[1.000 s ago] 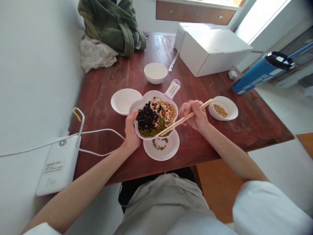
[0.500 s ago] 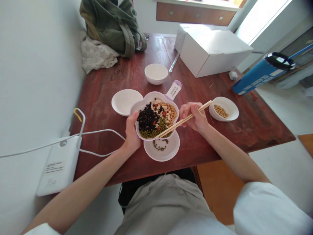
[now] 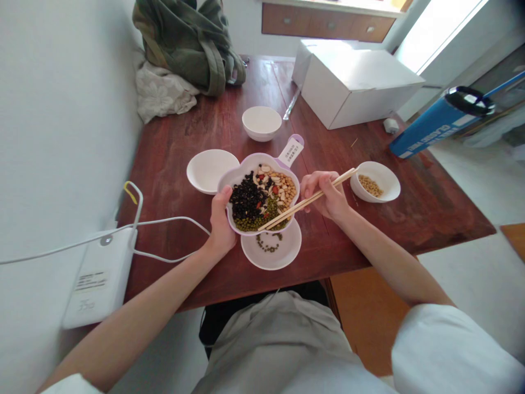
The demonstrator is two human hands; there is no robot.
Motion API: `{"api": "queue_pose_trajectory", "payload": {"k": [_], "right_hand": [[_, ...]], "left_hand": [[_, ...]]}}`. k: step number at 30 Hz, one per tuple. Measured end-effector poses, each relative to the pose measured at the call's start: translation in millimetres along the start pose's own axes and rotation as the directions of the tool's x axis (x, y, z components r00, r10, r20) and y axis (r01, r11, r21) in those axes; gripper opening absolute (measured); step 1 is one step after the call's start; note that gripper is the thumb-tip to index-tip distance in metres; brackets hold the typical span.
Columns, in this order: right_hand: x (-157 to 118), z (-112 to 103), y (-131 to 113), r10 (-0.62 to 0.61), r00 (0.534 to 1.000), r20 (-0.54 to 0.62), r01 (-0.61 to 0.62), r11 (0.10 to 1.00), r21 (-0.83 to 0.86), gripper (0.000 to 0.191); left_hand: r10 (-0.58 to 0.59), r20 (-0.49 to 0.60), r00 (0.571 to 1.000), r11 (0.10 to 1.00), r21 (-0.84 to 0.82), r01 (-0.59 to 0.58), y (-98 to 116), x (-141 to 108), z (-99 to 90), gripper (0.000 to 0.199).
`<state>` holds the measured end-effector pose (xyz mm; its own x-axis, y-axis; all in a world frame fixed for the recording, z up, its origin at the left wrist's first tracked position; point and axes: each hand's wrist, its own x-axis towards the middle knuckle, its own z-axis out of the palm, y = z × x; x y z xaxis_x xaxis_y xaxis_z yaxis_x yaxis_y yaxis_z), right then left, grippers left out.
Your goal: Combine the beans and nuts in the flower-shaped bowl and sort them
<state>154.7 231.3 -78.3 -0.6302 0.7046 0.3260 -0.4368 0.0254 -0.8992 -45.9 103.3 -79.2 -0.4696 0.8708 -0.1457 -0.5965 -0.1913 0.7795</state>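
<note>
In right fingers [image 3: 318, 183]: chopsticks [image 3: 305, 203]

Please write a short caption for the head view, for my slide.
Left hand holds a bowl of mixed beans; right hand dips chopsticks in.

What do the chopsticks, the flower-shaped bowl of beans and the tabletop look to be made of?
The chopsticks in the right hand look like bare bamboo or wood: pale tan, matte. The flower-shaped bowl, steadied by the left hand, seems plastic: smooth white inside, lilac rim and handle. The tabletop appears to be reddish stained wood, with visible grain and worn patches.
</note>
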Motion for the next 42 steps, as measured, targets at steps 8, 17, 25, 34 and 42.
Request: {"api": "queue_pose_trajectory", "payload": {"k": [8, 17, 25, 34, 42], "right_hand": [[-0.9, -0.2, 1.6, -0.025, 1.000, 0.011, 0.025, 0.999, 0.022, 0.060], [0.2, 1.0, 0.1, -0.003, 1.000, -0.026, 0.003, 1.000, -0.016, 0.064], [-0.5, 1.5, 0.3, 0.029, 0.998, -0.057, -0.029, 1.000, 0.006, 0.065], [-0.5, -0.3, 2.3, 0.007, 1.000, -0.027, -0.006, 1.000, 0.028, 0.064], [-0.1, 2.8, 0.4, 0.050, 0.998, -0.044, -0.049, 0.999, 0.021, 0.066]], "left_hand": [[0.014, -0.014, 1.000, 1.000, -0.005, -0.014, 0.5, 0.7, 0.8, 0.039], [0.021, 0.007, 1.000, 1.000, 0.002, -0.021, 0.8, -1.3, 3.0, 0.038], [-0.019, 0.034, 0.999, 1.000, -0.004, 0.019, 0.3, -1.9, 3.8, 0.041], [-0.008, 0.035, 0.999, 1.000, 0.001, 0.008, 1.3, -1.6, 5.0, 0.044], [-0.002, 0.034, 0.999, 1.000, 0.006, 0.001, 0.7, -2.5, 5.8, 0.048]]}}
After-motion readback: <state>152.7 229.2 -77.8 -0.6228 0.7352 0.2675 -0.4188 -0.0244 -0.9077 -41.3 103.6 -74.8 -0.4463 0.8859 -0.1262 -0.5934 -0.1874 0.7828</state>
